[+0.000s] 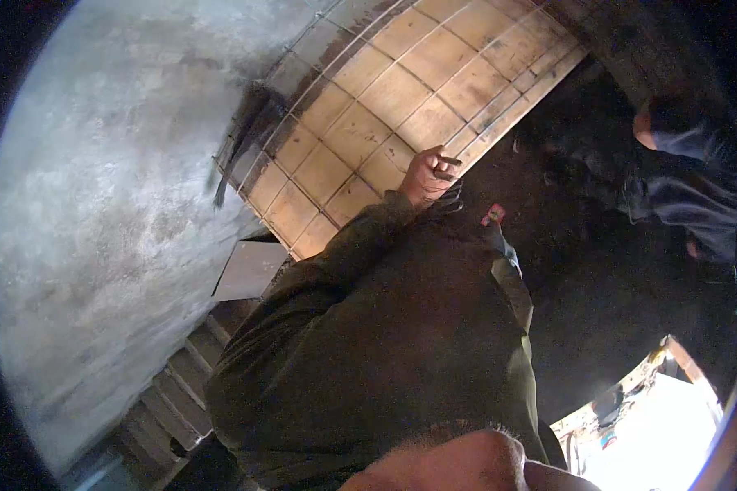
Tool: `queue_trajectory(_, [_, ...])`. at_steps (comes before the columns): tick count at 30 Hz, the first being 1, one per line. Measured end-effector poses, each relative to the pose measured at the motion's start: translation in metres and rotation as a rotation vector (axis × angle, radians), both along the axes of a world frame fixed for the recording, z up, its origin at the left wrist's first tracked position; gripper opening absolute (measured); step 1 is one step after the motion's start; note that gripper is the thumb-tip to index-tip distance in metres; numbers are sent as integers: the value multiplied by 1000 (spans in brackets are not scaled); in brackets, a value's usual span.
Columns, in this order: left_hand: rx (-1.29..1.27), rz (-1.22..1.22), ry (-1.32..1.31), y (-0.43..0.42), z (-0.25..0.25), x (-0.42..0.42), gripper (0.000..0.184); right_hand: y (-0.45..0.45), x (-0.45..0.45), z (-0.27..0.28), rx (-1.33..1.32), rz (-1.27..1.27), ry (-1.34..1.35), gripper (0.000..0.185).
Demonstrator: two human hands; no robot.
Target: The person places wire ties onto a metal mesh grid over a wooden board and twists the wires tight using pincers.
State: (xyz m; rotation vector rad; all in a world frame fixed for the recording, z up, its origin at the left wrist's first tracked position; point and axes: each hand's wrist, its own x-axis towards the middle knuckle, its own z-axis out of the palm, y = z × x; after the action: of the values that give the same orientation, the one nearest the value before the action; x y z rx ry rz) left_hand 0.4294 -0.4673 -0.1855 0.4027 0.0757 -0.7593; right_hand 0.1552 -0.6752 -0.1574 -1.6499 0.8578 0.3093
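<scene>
My left hand (427, 177) reaches out from a dark green sleeve to the edge of a tan board (359, 135) overlaid with a wire mesh (351, 100). Its fingers are curled around a short dark piece (448, 161), too small and dim to name. Thin dark wires (454, 199) hang just below the fingers. Past the front of my dark jacket (385, 327) lies a small pink and green patterned thing (493, 215), its kind unclear. I cannot make out my right hand in the shadow on that side.
A rough grey wall (115, 164) fills the left, with a dark brush-like bundle (241, 139) near it. Stair-like ledges (172, 389) lie lower left. Another person in dark clothing (688, 188) is at the right. A bright opening (655, 434) shows lower right.
</scene>
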Motion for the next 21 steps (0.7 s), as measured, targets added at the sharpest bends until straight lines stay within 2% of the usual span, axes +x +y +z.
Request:
queue_trajectory(2, [168,-134,247,4,8,4,6,-9,16,11,18,9,-70,77])
queue_trajectory(4, [-279,-436,22,12,-12,17,5,-14,20,24,64,-25,-132,77])
queue_trajectory(5, [-106,-327,24,13,-11,13,5,-20,24,32,98,-38,-182,77])
queue_trajectory(7, [61,-235,24,12,-12,9,6,-34,38,49,176,-49,-301,76])
queue_trajectory(9, [99,-156,-80,13,-16,12,7,-47,54,69,247,-43,-427,76])
queue_trajectory(12, [15,-129,13,8,-17,11,9,-59,72,86,299,-37,-530,76])
queue_trajectory(15, [-87,-208,37,17,-41,14,10,-63,75,82,329,-21,-558,75])
queue_trajectory(16, [-130,-225,45,16,-47,24,10,-58,72,75,193,-11,-464,75])
queue_trajectory(18, [458,-90,-277,20,-40,22,7,-33,45,46,-427,-8,47,76])
queue_trajectory(19, [741,-45,-442,18,-34,23,7,-26,28,21,-545,-23,232,76])
queue_trajectory(21, [870,-54,-687,30,-35,24,9,-6,-16,-41,-459,-101,460,76])
